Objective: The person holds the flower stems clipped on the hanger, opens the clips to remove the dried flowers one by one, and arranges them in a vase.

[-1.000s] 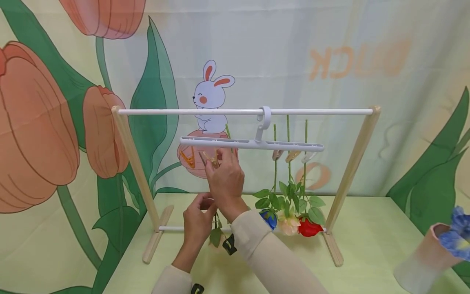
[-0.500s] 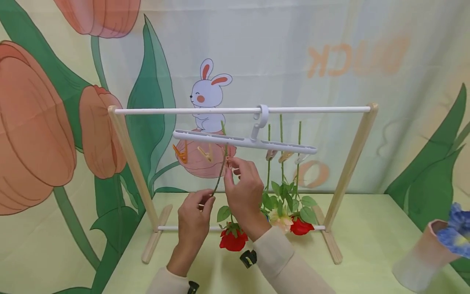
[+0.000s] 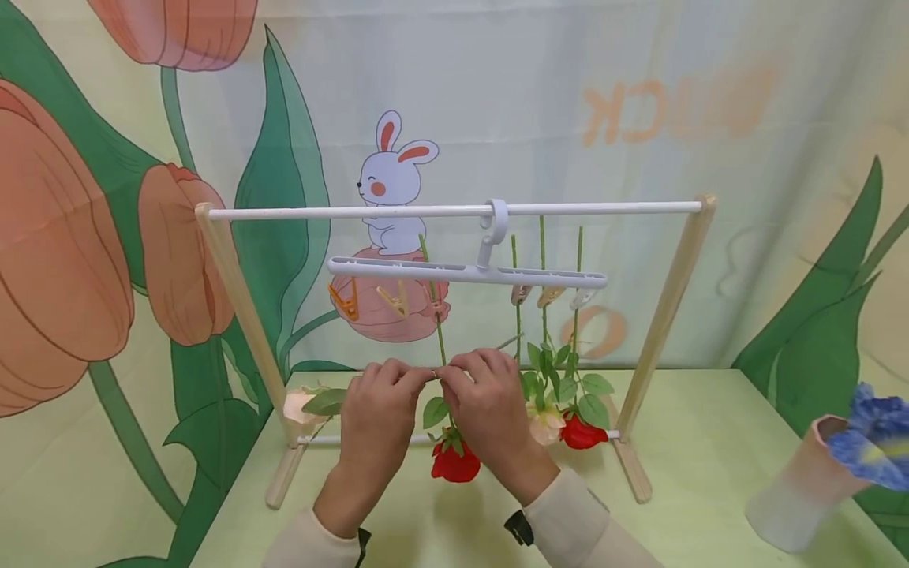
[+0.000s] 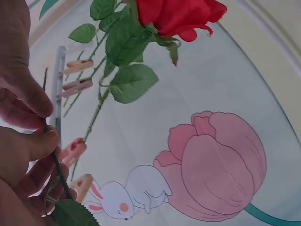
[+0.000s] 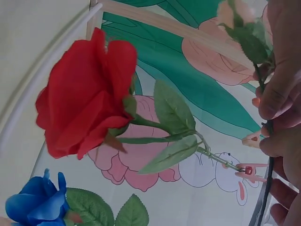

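Observation:
Both hands pinch the stem of one pale pink artificial rose (image 3: 301, 405), held nearly sideways in front of the hanger. My left hand (image 3: 379, 418) grips nearer the bloom, where a leaf (image 3: 324, 402) sticks out. My right hand (image 3: 493, 402) holds the stem (image 5: 269, 176) farther along; its thin end rises past the knuckles. The fingertips of both hands almost meet. Behind them a red rose (image 3: 456, 461) hangs head down from a pink clip (image 3: 435, 309) on the white hanger (image 3: 461, 274). An orange clip (image 3: 345, 302) and a cream clip (image 3: 394, 300) hold nothing.
The hanger hooks over the white rail (image 3: 319, 213) of a wooden stand (image 3: 667, 315). At its right hang a cream rose (image 3: 545, 426), another red rose (image 3: 584, 431) and a blue rose (image 5: 37, 202). A vase (image 3: 791, 489) with blue flowers stands at the right.
My right hand has come down from the clips to the pale rose's stem beside my left hand. The stem has swung from upright to sideways, its bloom now at the left. The hanger tilts less than half a second ago.

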Available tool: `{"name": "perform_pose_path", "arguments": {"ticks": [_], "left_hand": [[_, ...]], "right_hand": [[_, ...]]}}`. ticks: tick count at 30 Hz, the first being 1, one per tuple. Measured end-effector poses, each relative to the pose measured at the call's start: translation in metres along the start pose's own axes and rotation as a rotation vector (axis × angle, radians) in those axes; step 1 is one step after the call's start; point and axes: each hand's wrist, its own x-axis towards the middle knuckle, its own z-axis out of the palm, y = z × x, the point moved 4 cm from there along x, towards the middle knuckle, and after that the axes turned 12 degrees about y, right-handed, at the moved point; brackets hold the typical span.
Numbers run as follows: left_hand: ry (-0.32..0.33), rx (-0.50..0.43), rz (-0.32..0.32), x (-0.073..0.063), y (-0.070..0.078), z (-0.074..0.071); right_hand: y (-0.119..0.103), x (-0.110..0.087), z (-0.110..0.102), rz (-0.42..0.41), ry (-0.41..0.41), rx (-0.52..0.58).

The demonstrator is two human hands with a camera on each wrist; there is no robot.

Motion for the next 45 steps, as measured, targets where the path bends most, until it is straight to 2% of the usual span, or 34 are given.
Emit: {"name": "perform_pose_path", "arguments": {"ticks": [4,9,12,17,23,26,28,33,36,40,42,45], "left_hand": [[-0.025,0.003,0.028,-0.002,0.008,0.0],[-0.022,-0.001,0.014,-0.005,0.013,0.001],[0.029,-0.025,0.015,-0.005,0.016,0.0],[0.136,-0.101,0.01,-0.005,0.017,-0.005],[0.185,-0.177,-0.038,-0.002,0.015,-0.008],[0.181,-0.206,-0.117,0.0,0.011,-0.004],[0.138,-0.254,-0.215,0.0,0.007,0.004],[-0.074,-0.417,-0.563,-0.003,-0.007,0.034],[-0.183,-0.477,-0.726,-0.005,-0.013,0.051],[-0.268,-0.523,-0.836,-0.005,-0.016,0.068],[-0.279,-0.536,-0.858,-0.004,-0.017,0.073],[-0.26,-0.535,-0.856,-0.001,-0.016,0.079]], "right_hand": [[0.002,-0.007,-0.002,-0.008,-0.035,0.011],[0.006,-0.014,-0.004,-0.005,-0.062,0.01],[0.011,-0.017,-0.008,0.025,-0.051,0.014],[0.026,-0.022,-0.02,0.119,0.02,0.016],[0.051,-0.026,-0.036,0.269,0.087,-0.001],[0.065,-0.027,-0.044,0.345,0.118,-0.022],[0.074,-0.028,-0.051,0.4,0.123,-0.038],[0.1,-0.033,-0.071,0.533,0.118,-0.053],[0.116,-0.041,-0.086,0.61,0.115,-0.07],[0.138,-0.053,-0.109,0.693,0.13,-0.116],[0.148,-0.055,-0.122,0.719,0.161,-0.149],[0.167,-0.055,-0.145,0.757,0.22,-0.193]]}}
